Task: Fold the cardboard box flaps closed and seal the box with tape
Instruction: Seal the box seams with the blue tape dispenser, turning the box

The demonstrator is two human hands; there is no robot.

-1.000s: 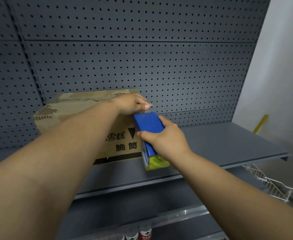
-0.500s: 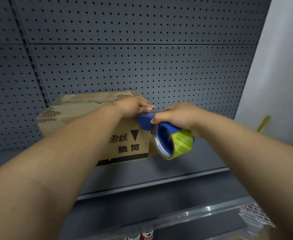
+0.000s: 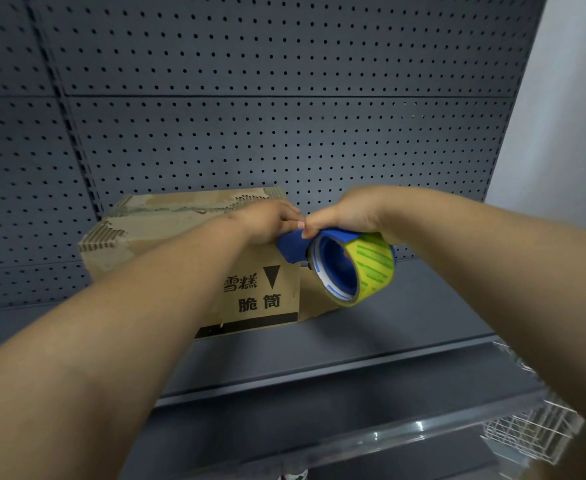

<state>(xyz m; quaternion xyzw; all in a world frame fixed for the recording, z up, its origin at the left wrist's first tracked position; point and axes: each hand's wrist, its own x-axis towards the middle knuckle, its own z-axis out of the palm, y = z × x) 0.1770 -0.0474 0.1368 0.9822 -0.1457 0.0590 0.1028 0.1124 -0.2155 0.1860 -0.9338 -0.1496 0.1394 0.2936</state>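
A brown cardboard box [image 3: 167, 237] with black Chinese print stands on a grey shelf [image 3: 371, 334], its top flaps folded down. My left hand [image 3: 267, 220] presses on the box's top right corner. My right hand [image 3: 347, 211] grips a blue tape dispenser [image 3: 298, 245] that carries a roll of tape [image 3: 371, 268] with a yellow-green label. The dispenser's front end meets the box's upper right edge, just under my left fingers. Any tape strip on the box is hidden by my hands.
A grey pegboard wall [image 3: 284, 133] rises directly behind the box. Below the shelf runs a lower shelf with a clear front strip [image 3: 388, 441] and a white wire basket [image 3: 533, 431] at the right. A pale wall [image 3: 568, 116] closes the right side.
My right hand has lifted the dispenser from in front of the box up to its top right edge and turned it, so the roll now hangs below my hand. My left hand stays put.
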